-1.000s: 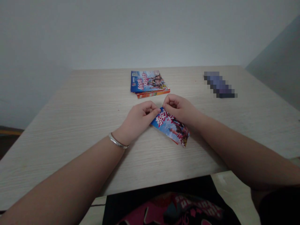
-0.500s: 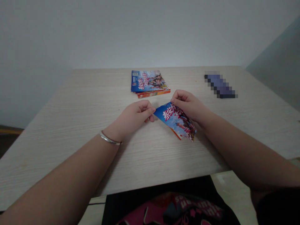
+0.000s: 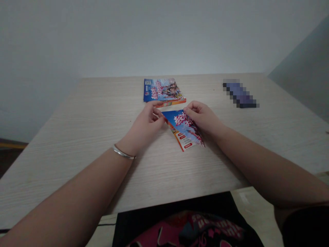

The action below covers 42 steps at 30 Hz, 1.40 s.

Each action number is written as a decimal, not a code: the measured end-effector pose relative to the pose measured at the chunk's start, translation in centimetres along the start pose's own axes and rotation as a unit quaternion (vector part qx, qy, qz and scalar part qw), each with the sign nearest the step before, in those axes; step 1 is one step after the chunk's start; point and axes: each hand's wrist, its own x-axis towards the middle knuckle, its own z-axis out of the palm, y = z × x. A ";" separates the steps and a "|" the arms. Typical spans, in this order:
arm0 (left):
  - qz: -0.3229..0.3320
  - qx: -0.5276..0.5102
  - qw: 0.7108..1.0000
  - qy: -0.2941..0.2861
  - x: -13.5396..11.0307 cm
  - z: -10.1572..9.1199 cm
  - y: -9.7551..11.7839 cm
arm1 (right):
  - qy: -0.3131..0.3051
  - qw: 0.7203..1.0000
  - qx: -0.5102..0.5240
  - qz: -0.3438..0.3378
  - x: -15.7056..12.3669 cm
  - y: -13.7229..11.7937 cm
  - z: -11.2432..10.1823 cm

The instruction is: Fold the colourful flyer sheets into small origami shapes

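A folded leaflet (image 3: 180,120) with a blue printed front and large white-and-red characters is held slightly tilted over the table. Its lower left part fans out, showing an inner side with an orange edge and red labels. My right hand (image 3: 202,115) pinches its top right edge between thumb and fingers. At the top left corner, my left hand (image 3: 150,120) has its thumb against the edge and its fingers curled loosely; the exact contact is partly hidden. Just beyond my hands lies a stack of similar leaflets (image 3: 164,90), blue on top with orange edges below.
A pixelated dark, flat object (image 3: 240,94) lies at the back right of the pale wood-grain table (image 3: 84,123). A wall stands behind the table. The near table edge is in front of my body, with a dark printed garment below it.
The leaflet has shifted slightly left and its layers have spread, uncovering more of the inner side. My left hand's fingers have loosened and moved a little left and up.
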 end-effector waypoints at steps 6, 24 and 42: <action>0.068 0.033 0.997 0.004 0.0 0.1 0.1 | -0.049 0.995 0.060 0.068 -0.2 -0.5 0.1; -0.097 0.099 0.988 0.060 0.1 -0.8 0.1 | -0.111 0.994 0.001 -0.006 -0.8 -0.5 -1.6; 0.193 0.383 0.901 -0.057 -0.2 -1.4 -0.6 | -0.071 0.993 -0.046 -0.085 -0.3 -0.2 -1.5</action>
